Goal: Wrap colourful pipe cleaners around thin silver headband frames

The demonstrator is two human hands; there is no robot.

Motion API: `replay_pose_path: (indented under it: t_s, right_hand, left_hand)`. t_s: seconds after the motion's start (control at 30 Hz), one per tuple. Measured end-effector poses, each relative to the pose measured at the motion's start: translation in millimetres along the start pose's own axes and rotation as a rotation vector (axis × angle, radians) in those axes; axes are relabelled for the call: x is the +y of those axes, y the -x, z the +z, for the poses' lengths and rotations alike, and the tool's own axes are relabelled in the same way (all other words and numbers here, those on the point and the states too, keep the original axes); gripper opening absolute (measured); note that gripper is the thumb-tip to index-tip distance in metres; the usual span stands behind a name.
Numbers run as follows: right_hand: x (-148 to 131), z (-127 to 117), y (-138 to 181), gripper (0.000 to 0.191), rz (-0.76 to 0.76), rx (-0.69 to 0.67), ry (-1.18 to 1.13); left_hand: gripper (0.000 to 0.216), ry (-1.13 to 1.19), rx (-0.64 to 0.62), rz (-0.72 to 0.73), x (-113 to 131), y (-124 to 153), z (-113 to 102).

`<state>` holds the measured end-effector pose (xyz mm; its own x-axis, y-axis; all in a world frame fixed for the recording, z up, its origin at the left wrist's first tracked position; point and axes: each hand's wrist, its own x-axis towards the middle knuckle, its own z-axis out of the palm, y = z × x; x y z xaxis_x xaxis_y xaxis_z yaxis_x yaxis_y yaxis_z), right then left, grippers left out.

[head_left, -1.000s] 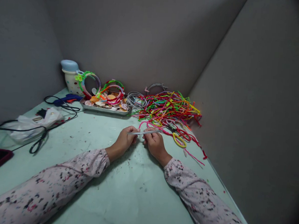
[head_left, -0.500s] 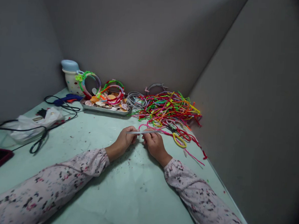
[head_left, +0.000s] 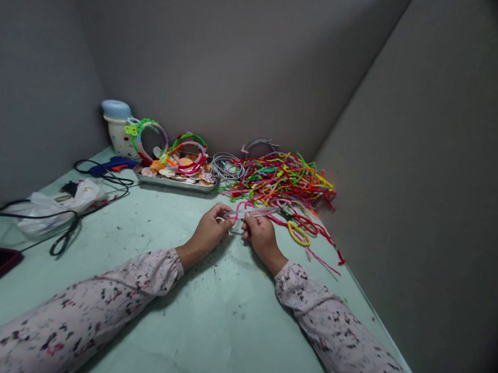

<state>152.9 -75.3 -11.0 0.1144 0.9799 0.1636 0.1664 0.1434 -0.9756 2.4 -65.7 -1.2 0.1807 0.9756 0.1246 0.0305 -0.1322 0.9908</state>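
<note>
Pinching a pale strip [head_left: 242, 213], your left hand [head_left: 210, 226] and right hand [head_left: 261, 236] hold it above the surface [head_left: 227, 331], in front of the pile of pipe cleaners [head_left: 283, 180], near the scissors [head_left: 288, 215].

The left hand [head_left: 211, 228] and right hand [head_left: 262, 235] pinch (arms [head_left: 111, 299] angled inward), near each other.

Metal tray [head_left: 177, 184] holds shells [head_left: 167, 172], fuzzy rings [head_left: 204, 150] on top. In front of tray, to its right: left hand [head_left: 210, 227] and right hand [head_left: 261, 237] both pinch a thin pale strip [head_left: 242, 213]. Right of tray: wire coil [head_left: 227, 176], then heap of pipe cleaners [head_left: 285, 177]; scissors [head_left: 291, 235] also right, closer than tray. Left of tray: cup [head_left: 117, 135], black cable [head_left: 76, 216], plastic bag [head_left: 47, 211].
</note>
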Motion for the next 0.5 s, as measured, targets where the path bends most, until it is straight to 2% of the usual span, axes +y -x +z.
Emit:
replay_pose_path:
  t_s: [0.27, 0.5]
  right_hand:
    - [3.6, -0.6, -0.4, 0.038, -0.007, -0.018, -0.017]
    - [5.8, -1.0, -1.8, 0.031, 0.004, -0.036, -0.061]
  left_hand:
    - [0.022, -0.142, 0.026, 0.114, -4.7, -2.3, -1.7]
    - [0.024, -0.219, 0.047, 0.157, -7.8, -4.1, -2.7]
